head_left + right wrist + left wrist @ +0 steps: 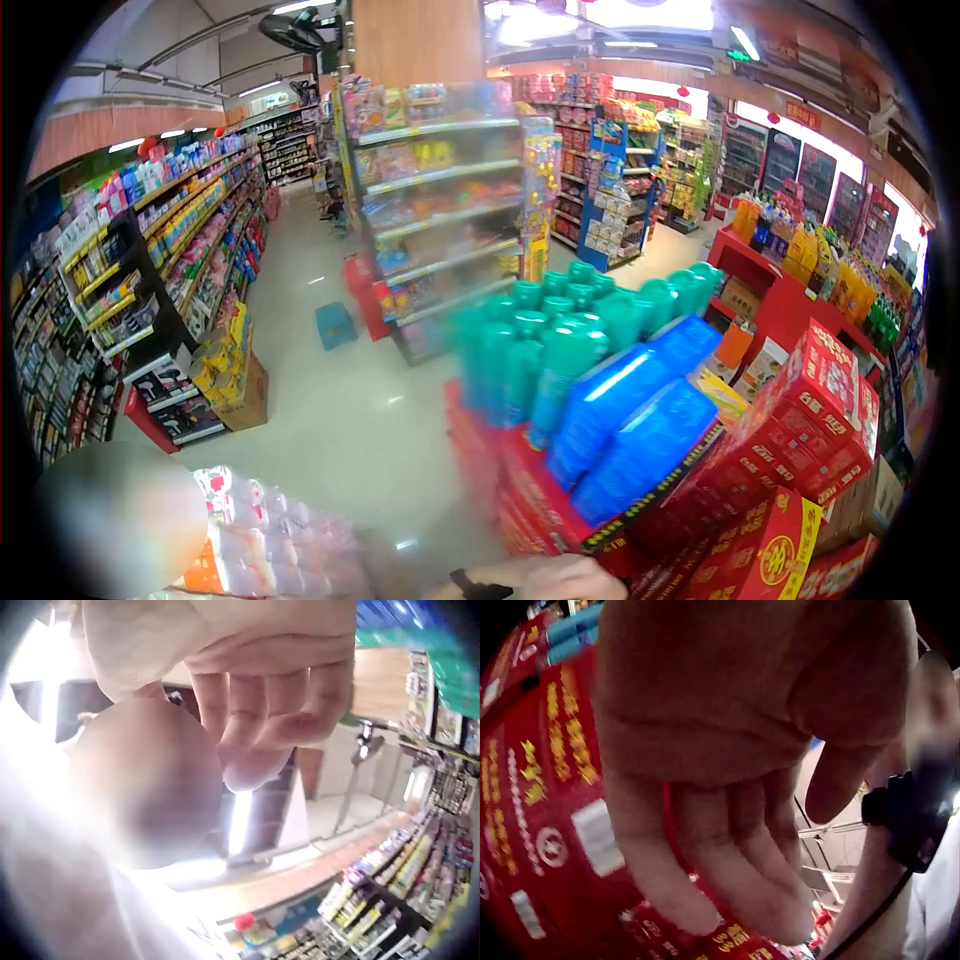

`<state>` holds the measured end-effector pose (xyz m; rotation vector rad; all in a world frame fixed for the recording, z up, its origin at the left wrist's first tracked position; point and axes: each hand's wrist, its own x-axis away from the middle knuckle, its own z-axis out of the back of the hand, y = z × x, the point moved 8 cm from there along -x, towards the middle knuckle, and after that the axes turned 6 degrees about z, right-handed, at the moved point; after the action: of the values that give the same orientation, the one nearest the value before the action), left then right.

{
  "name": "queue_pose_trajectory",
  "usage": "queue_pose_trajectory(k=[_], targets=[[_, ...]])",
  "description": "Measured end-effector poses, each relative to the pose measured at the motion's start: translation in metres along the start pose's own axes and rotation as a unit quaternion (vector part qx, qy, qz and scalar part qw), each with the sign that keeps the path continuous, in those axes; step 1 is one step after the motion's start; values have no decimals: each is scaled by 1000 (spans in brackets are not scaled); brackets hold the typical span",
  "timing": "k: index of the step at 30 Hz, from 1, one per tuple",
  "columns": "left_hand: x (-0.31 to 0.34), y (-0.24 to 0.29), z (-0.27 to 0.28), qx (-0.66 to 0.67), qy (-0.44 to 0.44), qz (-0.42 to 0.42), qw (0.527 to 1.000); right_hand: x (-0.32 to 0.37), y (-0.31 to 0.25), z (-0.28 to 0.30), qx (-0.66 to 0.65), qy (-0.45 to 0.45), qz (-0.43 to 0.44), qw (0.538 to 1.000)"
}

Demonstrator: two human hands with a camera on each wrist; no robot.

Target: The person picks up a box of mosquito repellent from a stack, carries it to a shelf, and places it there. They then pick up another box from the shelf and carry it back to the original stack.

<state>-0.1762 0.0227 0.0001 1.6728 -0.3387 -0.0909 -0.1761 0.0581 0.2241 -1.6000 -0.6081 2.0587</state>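
Observation:
In the left wrist view my left hand [727, 840] has loosely bent fingers and nothing in its grasp. It is nearest to red cartons [562, 787] with yellow lettering, which its fingers overlap. My right hand [255, 705], in the right wrist view, holds nothing, its fingers loosely curled. Green bottles [454, 682] stand beyond it at the upper right. At the bottom edge of the head view, a hand [565, 578] with a black wrist strap appears just below the red display of green bottles [560, 350] and blue packs [640, 430].
Red boxes [790, 420] are stacked at the right. Plastic-wrapped paper rolls [270, 540] stand at lower left. A tiled aisle [320, 420] runs between the left shelves [190, 220] and a middle snack rack [440, 190]. A blue item [335, 326] lies on the floor.

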Motion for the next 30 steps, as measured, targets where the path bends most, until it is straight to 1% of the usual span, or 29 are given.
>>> queue_pose_trajectory(k=[1,3,4,6,7,8,9,10,11,13,14,15,16,17,19,20,21,23,24,26,27,28,30], targets=[[22,-4,17,4,16,-14,1000,-20,28,-25,26,18,-22,999],[65,-8,54,9,60,-53,997,-49,91,-70,108,-55,-117,986],[90,-10,75,14,87,-70,994,-62,119,-83,135,-29,-97,986],[141,-15,112,-4,155,-107,982,-85,176,-101,121,-35,-131,983],[169,-18,131,-37,204,-129,970,-99,201,-112,110,-37,-146,982],[197,-22,146,-55,236,-146,959,-112,219,-116,157,9,-135,978],[223,-24,164,-100,276,-164,942,-125,237,-120,202,58,-121,970],[242,-9,169,93,190,-160,964,-138,255,-123,213,79,-106,968],[253,-10,184,64,203,-156,965,-153,271,-126,212,93,-126,965],[263,-14,209,20,237,-144,961,-179,297,-137,271,90,-152,946],[276,-3,221,70,271,-149,948,-191,309,-143,295,93,-114,944],[288,8,235,117,303,-155,933,-202,324,-149,292,79,-131,944],[292,2,253,108,315,-199,922,-212,339,-152,291,78,-128,945],[293,-10,270,114,308,-199,923,-222,354,-155,295,80,-125,944],[306,0,305,119,286,-200,929,-252,378,-160,364,58,-102,924],[319,0,322,132,311,-192,921,-267,391,-162,397,50,-88,912],[343,26,335,144,336,-183,912,-281,409,-164,403,50,-81,910],[323,-32,389,188,275,-180,925,-311,450,-169,406,53,-64,910],[334,-35,413,174,312,-187,915,-324,475,-169,406,37,-69,910],[366,-8,453,154,378,-206,889,-349,530,-170,323,72,-75,941],[379,-3,479,155,405,-202,878,-362,555,-169,279,85,-83,953],[393,-1,507,151,433,-194,867,-385,575,-172,282,48,-72,955],[421,-6,549,158,477,-169,848,-418,616,-191,221,-3,-88,971]])
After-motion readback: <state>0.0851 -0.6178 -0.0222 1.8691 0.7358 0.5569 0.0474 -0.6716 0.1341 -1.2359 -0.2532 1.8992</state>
